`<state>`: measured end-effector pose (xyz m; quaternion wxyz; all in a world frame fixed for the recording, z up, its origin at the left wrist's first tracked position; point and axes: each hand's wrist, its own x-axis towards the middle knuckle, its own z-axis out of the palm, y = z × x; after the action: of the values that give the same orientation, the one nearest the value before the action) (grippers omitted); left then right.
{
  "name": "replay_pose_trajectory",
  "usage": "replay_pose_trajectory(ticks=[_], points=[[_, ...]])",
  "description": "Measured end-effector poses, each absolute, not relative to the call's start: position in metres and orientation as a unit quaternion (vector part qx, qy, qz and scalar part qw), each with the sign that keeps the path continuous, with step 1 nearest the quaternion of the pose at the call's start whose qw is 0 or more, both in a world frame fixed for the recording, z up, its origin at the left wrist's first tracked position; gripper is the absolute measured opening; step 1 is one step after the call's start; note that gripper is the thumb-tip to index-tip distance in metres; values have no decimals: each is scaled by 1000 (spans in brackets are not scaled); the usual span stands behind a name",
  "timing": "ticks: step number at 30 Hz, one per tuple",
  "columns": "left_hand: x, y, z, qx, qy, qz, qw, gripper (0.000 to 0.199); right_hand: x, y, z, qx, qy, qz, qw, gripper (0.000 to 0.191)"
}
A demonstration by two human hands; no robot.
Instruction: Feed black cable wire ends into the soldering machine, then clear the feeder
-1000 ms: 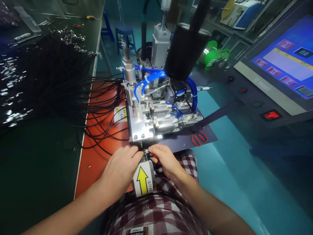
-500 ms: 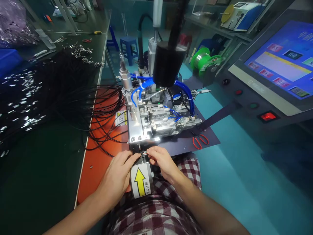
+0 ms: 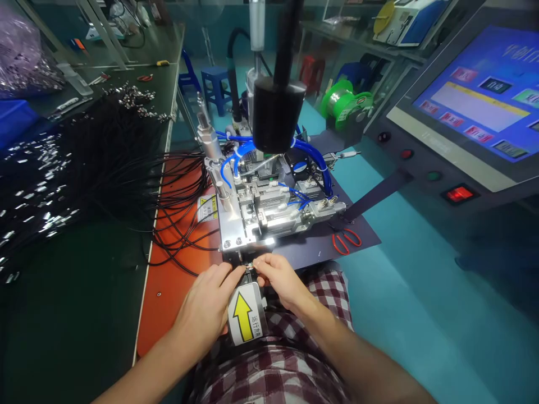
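Note:
At the front of a metal machine (image 3: 269,216) with blue air tubes, both my hands meet over a narrow black feed track (image 3: 248,277). My right hand (image 3: 281,279) pinches a tiny silvery connector (image 3: 249,266) between thumb and fingertips, just above the track. From the other side, my left hand (image 3: 207,300) reaches in with its fingers bent together and a fingertip at the same connector. What it grips underneath is hidden. Below the fingers, a white plate with a yellow arrow (image 3: 243,315) covers the near end of the track.
Black cables (image 3: 179,235) run across the orange board (image 3: 168,306) to a large cable pile (image 3: 105,163) on the left table. Red-handled scissors (image 3: 347,242) lie right of the machine. A green wire spool (image 3: 347,105) stands behind, and a control screen (image 3: 484,95) overhangs the right.
The view has shifted slightly. Both hands stay at the track's front end, with the left fingertip a little closer to the right fingers around the connector.

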<state>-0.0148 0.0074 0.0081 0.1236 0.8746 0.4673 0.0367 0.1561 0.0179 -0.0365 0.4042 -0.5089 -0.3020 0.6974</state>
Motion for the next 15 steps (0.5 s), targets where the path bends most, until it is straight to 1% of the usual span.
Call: replay_pose_trajectory(ticks=[3,6,10,15], points=[[-14,9,9,871,469,51,140,39,155,17,-35,-501,-303,699,411,26],[-14,9,8,868,471,66,141,38,154,15,-34,-499,-301,687,435,31],[-15,9,4,867,470,83,147,36,151,14,-35,-493,-271,685,464,28],[-24,8,-3,846,471,169,182,38,149,14,-34,-470,-238,719,453,30]])
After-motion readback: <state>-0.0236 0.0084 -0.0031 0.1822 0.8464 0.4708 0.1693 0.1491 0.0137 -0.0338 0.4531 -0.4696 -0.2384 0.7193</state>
